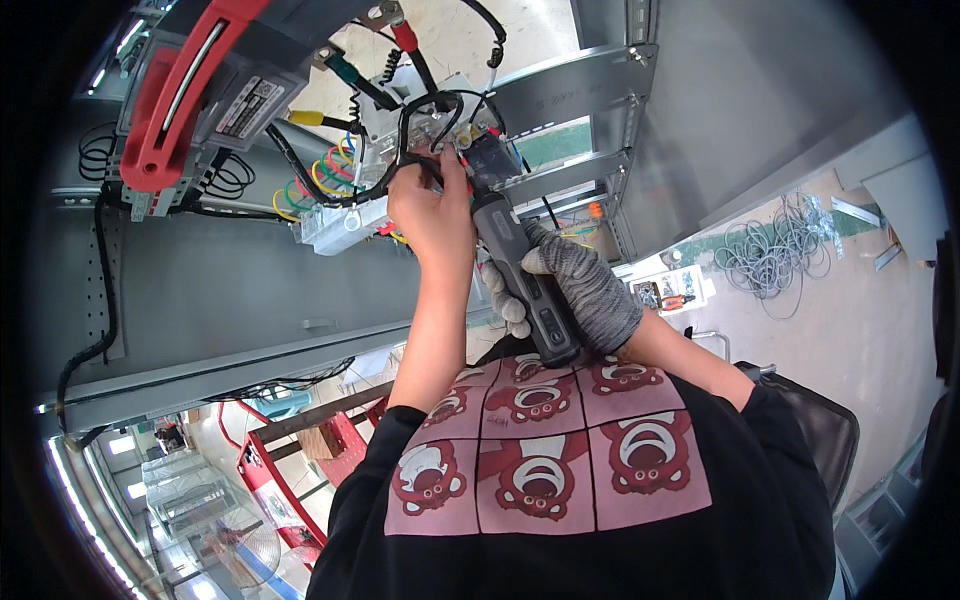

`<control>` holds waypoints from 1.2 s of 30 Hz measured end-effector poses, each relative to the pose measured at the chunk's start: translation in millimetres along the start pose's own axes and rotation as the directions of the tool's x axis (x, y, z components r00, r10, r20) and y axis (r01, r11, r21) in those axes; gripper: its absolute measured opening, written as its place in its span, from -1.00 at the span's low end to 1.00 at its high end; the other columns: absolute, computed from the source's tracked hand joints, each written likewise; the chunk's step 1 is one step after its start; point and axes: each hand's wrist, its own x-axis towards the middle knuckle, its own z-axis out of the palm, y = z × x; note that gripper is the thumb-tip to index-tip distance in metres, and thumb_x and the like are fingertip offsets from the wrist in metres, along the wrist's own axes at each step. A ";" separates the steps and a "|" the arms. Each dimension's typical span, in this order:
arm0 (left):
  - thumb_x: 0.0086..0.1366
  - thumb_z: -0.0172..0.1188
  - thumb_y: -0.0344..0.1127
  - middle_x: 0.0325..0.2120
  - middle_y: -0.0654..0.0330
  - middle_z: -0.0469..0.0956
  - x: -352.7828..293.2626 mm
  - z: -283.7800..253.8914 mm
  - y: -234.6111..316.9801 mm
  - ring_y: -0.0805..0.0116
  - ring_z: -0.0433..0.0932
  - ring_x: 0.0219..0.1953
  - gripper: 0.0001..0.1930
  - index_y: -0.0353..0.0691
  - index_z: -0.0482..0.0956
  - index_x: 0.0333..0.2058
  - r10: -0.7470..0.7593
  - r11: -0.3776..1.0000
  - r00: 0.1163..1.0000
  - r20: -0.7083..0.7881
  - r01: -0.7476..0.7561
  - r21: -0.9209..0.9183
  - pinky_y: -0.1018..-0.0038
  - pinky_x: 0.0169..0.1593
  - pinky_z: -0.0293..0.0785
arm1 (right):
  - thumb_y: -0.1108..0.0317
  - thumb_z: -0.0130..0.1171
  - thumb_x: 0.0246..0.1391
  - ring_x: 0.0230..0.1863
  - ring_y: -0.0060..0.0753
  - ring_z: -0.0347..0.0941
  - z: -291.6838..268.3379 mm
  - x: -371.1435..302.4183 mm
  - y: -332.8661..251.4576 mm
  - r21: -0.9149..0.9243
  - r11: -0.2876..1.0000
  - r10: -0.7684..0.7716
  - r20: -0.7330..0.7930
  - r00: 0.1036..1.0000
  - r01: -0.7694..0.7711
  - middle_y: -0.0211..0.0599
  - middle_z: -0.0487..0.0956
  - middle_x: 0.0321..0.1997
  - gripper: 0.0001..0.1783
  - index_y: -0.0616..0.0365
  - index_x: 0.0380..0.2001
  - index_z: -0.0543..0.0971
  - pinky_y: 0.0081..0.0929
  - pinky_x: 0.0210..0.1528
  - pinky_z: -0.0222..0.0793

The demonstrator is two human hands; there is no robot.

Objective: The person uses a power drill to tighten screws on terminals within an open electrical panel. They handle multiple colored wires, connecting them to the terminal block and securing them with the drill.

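My right hand [592,292], in a grey knitted glove, is wrapped round a long black cordless electric screwdriver [512,250]. The tool slants up and to the left, its front end beside a small dark component [494,158] in the metal cabinet. My bare left hand [437,215] reaches up among the wiring, its fingers closed; what lies between them is hidden. A thick black cable bundle [403,130] loops just above and beside those fingers. Coloured thin wires [330,172] run into a pale terminal assembly to the left of my left hand.
A large grey switch with a red handle [165,120] juts out at the upper left. Grey cabinet rails [560,85] cross at the upper right. A white tray with small parts and pliers [672,292] and coiled grey cable [770,250] lie to the right. A red cart [275,490] stands lower left.
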 end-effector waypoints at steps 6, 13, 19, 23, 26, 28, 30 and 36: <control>0.19 0.27 -0.38 -0.67 0.10 0.53 1.0 -4.0 9.8 0.28 0.45 -0.59 -0.78 -0.42 0.54 -0.54 -0.079 0.997 0.996 0.035 0.079 -0.002 0.38 -0.44 0.33 | 0.27 0.27 0.03 -0.35 -0.47 0.47 -6.5 4.3 6.4 0.030 0.997 -0.076 0.119 0.990 0.073 -0.34 0.47 -0.12 -0.33 0.03 0.21 0.27 -0.46 -0.36 0.49; 0.17 0.30 -0.39 -0.64 0.08 0.52 1.4 -2.9 6.5 0.22 0.43 -0.57 -0.80 -0.41 0.55 -0.52 -0.057 0.997 0.998 0.014 0.056 0.053 0.34 -0.42 0.33 | 0.25 0.29 0.06 -0.35 -0.51 0.46 -8.7 8.1 7.4 -0.069 0.991 -0.105 0.107 0.989 0.113 -0.34 0.48 -0.12 -0.31 0.04 0.23 0.25 -0.48 -0.35 0.49; 0.17 0.30 -0.37 -0.64 0.09 0.51 1.2 -2.4 3.5 0.22 0.42 -0.57 -0.80 -0.42 0.56 -0.50 -0.086 0.995 0.996 0.020 0.085 0.059 0.33 -0.41 0.33 | 0.27 0.25 0.09 -0.35 -0.50 0.47 -5.6 6.4 5.7 -0.054 0.991 -0.114 0.121 0.986 0.121 -0.34 0.48 -0.13 -0.31 0.04 0.26 0.22 -0.49 -0.33 0.49; 0.17 0.29 -0.37 -0.63 0.08 0.51 1.7 -2.9 5.2 0.22 0.43 -0.57 -0.81 -0.42 0.56 -0.48 -0.073 0.996 0.997 0.021 0.072 0.062 0.33 -0.42 0.33 | 0.32 0.09 0.14 -0.36 -0.50 0.52 -14.1 12.6 13.5 -0.168 0.960 -0.216 0.069 0.974 0.225 -0.31 0.51 -0.23 -0.46 0.14 0.18 0.28 -0.51 -0.30 0.54; 0.17 0.30 -0.37 -0.63 0.08 0.51 1.6 -3.3 4.7 0.22 0.44 -0.57 -0.81 -0.42 0.57 -0.48 -0.056 0.996 0.998 0.013 0.055 0.066 0.33 -0.42 0.33 | 0.32 0.10 0.13 -0.31 -0.54 0.51 -13.3 9.1 8.5 -0.148 0.981 -0.114 0.095 0.989 0.127 -0.34 0.51 -0.20 -0.40 0.13 0.24 0.24 -0.53 -0.22 0.52; 0.17 0.30 -0.38 -0.63 0.08 0.52 1.5 -3.2 4.8 0.22 0.45 -0.57 -0.82 -0.41 0.57 -0.48 -0.049 0.997 0.999 0.014 0.048 0.064 0.34 -0.42 0.33 | 0.32 0.11 0.13 -0.30 -0.55 0.50 -11.6 9.5 8.1 -0.163 0.976 -0.132 0.077 0.988 0.143 -0.35 0.51 -0.19 -0.39 0.14 0.24 0.23 -0.54 -0.20 0.51; 0.17 0.30 -0.39 -0.64 0.08 0.52 1.8 -3.2 6.8 0.22 0.45 -0.58 -0.82 -0.41 0.57 -0.48 -0.046 0.997 0.999 0.020 0.045 0.065 0.35 -0.43 0.34 | 0.32 0.12 0.13 -0.30 -0.56 0.50 -12.9 10.5 8.6 -0.182 0.971 -0.144 0.069 0.987 0.154 -0.36 0.51 -0.19 -0.39 0.14 0.24 0.23 -0.55 -0.20 0.51; 0.19 0.29 -0.40 -0.64 0.09 0.55 2.5 -3.9 9.1 0.26 0.48 -0.60 -0.82 -0.41 0.57 -0.48 -0.055 0.998 0.998 0.025 0.054 0.014 0.38 -0.45 0.34 | 0.30 0.14 0.13 -0.34 -0.55 0.51 -15.6 13.9 12.9 -0.191 0.962 -0.190 0.053 0.980 0.197 -0.34 0.53 -0.22 -0.43 0.16 0.19 0.28 -0.55 -0.26 0.52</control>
